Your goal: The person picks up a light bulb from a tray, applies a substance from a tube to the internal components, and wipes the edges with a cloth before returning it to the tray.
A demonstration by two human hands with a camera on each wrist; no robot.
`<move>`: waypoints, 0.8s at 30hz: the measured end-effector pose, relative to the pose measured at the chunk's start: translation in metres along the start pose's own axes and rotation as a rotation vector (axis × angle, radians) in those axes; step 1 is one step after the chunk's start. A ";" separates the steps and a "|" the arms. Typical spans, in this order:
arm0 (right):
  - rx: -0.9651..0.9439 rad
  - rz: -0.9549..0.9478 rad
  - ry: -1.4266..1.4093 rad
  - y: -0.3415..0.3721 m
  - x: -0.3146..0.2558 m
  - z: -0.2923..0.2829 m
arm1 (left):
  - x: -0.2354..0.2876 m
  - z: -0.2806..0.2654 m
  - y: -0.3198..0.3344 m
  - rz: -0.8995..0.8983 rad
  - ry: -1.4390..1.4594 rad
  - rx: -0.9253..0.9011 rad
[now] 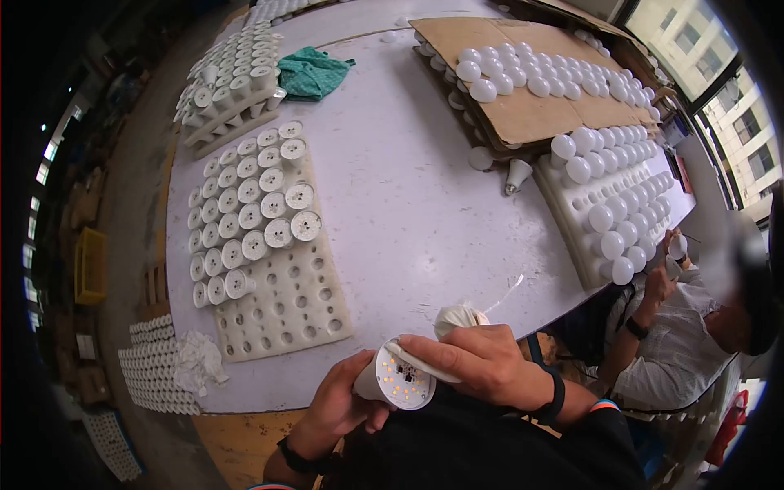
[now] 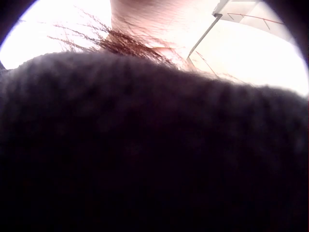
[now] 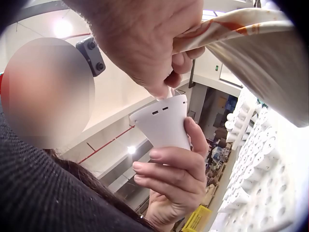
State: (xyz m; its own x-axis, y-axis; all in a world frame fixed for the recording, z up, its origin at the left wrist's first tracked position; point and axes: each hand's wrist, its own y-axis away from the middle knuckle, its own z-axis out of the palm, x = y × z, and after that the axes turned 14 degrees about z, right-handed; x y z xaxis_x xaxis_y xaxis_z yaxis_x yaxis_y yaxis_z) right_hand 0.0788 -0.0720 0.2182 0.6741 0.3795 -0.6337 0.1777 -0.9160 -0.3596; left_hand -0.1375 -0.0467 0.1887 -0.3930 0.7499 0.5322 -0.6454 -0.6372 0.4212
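Observation:
In the head view my left hand [image 1: 336, 400] grips a white LED bulb housing [image 1: 367, 384], its round board with small yellow chips facing up. The right wrist view shows the left fingers curled round the housing's tapered body [image 3: 166, 130]. My right hand [image 1: 486, 363] squeezes a twisted, piping-style plastic bag [image 1: 459, 317] with whitish filling. Its white tip [image 1: 418, 358] lies along the housing's rim. From the right wrist, the bag's twisted neck [image 3: 212, 33] passes through the fist, orange-stained. Dark fabric [image 2: 154, 145] fills most of the left wrist view.
A foam tray [image 1: 282, 347] with rows of open bulb housings [image 1: 249, 216] lies at left. Behind it are more stacked housings [image 1: 237, 73] and a green cloth [image 1: 314, 73]. White domed bulbs stand on cardboard [image 1: 457, 37] and a tray [image 1: 555, 204] at right, where another person [image 1: 670, 327] works.

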 end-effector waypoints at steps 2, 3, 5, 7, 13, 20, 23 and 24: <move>0.031 0.021 0.013 0.000 -0.002 0.001 | 0.000 -0.002 0.001 0.005 0.001 -0.019; 0.062 0.040 0.025 0.001 -0.003 0.001 | 0.000 -0.003 0.002 0.014 0.033 -0.023; 0.058 0.046 0.039 0.001 -0.002 0.001 | -0.001 -0.005 0.004 0.017 0.060 -0.029; 0.056 0.054 0.055 0.002 -0.002 -0.001 | -0.002 -0.006 0.006 0.134 0.035 -0.009; -0.009 0.059 0.051 0.001 -0.002 -0.004 | 0.002 -0.001 0.012 0.352 -0.065 0.001; -0.027 0.097 0.044 0.002 -0.001 -0.002 | 0.003 0.001 0.017 0.471 -0.141 0.005; -0.036 0.111 0.034 0.002 -0.001 -0.002 | 0.005 0.001 0.016 0.547 -0.160 -0.001; -0.039 0.115 0.025 0.002 -0.002 -0.002 | 0.006 0.001 0.015 0.553 -0.154 0.001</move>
State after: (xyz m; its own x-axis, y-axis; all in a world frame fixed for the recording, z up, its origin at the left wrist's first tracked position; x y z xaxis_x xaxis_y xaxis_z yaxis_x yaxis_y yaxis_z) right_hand 0.0793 -0.0746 0.2196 0.7092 0.2687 -0.6518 0.1255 -0.9579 -0.2584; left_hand -0.1490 -0.0522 0.1992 -0.5723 0.2708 0.7741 -0.3705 -0.9274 0.0505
